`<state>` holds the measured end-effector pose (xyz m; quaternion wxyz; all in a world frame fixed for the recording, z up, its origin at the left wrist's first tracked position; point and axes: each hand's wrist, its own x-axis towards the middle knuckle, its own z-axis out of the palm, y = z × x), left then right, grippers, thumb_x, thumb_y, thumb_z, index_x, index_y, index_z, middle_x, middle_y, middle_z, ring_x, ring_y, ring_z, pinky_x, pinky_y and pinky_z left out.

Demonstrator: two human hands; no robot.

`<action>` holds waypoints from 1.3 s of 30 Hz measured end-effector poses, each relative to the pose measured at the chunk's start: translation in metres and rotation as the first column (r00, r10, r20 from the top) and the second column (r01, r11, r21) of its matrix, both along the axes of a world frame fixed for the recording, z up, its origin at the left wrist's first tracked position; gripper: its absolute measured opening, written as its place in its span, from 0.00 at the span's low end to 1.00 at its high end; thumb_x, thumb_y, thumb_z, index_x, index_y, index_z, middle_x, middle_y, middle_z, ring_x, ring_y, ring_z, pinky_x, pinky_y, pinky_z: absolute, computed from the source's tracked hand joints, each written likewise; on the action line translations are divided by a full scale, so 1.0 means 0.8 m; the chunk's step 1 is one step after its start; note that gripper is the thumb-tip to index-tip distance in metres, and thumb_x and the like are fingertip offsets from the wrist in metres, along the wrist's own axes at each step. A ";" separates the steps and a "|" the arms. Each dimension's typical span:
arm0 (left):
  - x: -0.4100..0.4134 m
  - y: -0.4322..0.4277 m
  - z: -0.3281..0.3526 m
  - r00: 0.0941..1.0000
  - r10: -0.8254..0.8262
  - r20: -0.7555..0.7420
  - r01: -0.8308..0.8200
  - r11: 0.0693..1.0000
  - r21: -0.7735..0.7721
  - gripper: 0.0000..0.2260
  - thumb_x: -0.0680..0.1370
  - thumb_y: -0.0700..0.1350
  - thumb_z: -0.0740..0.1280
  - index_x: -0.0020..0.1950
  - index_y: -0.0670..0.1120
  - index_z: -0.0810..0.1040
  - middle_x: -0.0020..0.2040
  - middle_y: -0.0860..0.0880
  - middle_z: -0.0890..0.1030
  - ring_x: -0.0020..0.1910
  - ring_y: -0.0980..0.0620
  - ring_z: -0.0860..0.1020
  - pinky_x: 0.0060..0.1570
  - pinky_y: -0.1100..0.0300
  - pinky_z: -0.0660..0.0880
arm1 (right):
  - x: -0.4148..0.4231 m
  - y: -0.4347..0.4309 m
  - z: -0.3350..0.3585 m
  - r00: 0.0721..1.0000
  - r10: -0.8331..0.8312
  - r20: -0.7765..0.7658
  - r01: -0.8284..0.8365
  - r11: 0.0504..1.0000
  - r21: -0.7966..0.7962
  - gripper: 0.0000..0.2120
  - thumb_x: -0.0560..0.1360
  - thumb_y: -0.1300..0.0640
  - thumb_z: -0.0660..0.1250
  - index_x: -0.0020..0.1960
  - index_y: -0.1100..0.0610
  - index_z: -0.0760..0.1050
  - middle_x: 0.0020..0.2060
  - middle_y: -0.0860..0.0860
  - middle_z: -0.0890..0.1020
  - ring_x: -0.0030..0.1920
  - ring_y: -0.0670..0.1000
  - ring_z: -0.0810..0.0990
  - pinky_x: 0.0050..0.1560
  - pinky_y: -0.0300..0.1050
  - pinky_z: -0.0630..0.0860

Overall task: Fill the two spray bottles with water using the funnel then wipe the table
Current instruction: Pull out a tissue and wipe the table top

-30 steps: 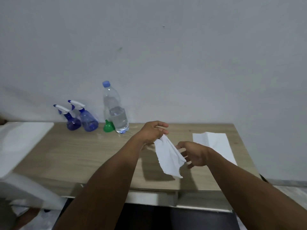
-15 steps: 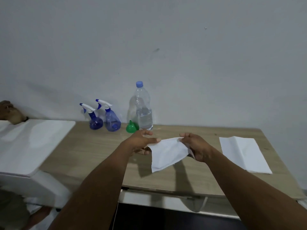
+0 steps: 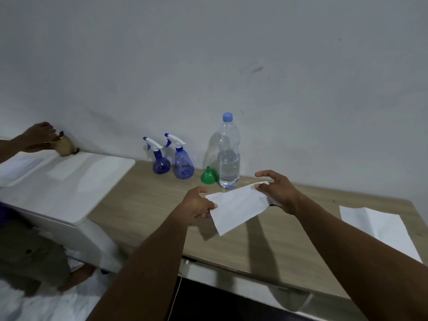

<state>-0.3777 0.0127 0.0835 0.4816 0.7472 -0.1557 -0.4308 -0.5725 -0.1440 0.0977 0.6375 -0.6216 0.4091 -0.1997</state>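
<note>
White paper towel held spread above wooden surface, pinched at its 9 o'clock edge by left hand, at its 2 o'clock corner by right hand. Around 11 o'clock from it: spray bottles, green funnel, water bottle.

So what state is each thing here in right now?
Left spray bottle: upright, head on.
Right spray bottle: upright, head on.
Water bottle: upright, capped, roughly half full.
Funnel: upside down, spout up.
Tissue: pinched between left hand and right hand, in the air.
Spare tissue: flat on table.
</note>
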 end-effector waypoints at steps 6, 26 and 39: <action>0.067 0.015 -0.009 0.984 -0.035 0.175 0.027 0.999 0.046 0.17 0.76 0.35 0.71 0.62 0.49 0.76 0.52 0.40 0.81 0.37 0.50 0.79 0.29 0.60 0.77 | 0.065 0.013 -0.007 0.992 0.076 -0.098 -0.093 0.980 -0.178 0.06 0.76 0.66 0.69 0.46 0.59 0.84 0.42 0.54 0.84 0.39 0.48 0.79 0.39 0.36 0.77; 0.353 0.070 -0.007 0.753 -0.332 0.569 0.351 0.933 0.079 0.10 0.71 0.45 0.79 0.50 0.44 0.87 0.36 0.53 0.80 0.37 0.56 0.78 0.37 0.69 0.69 | 0.308 0.087 -0.037 0.962 -0.084 -0.260 0.015 0.966 -0.257 0.03 0.69 0.62 0.78 0.39 0.58 0.84 0.35 0.53 0.82 0.37 0.50 0.78 0.40 0.44 0.76; 0.417 0.095 -0.070 0.508 -0.663 0.550 0.513 0.746 0.425 0.09 0.77 0.46 0.70 0.54 0.46 0.86 0.56 0.47 0.84 0.53 0.50 0.80 0.49 0.63 0.72 | 0.363 0.107 -0.066 0.672 0.272 -0.689 -0.516 0.839 -0.172 0.04 0.71 0.63 0.71 0.42 0.55 0.81 0.39 0.53 0.81 0.35 0.51 0.77 0.31 0.40 0.75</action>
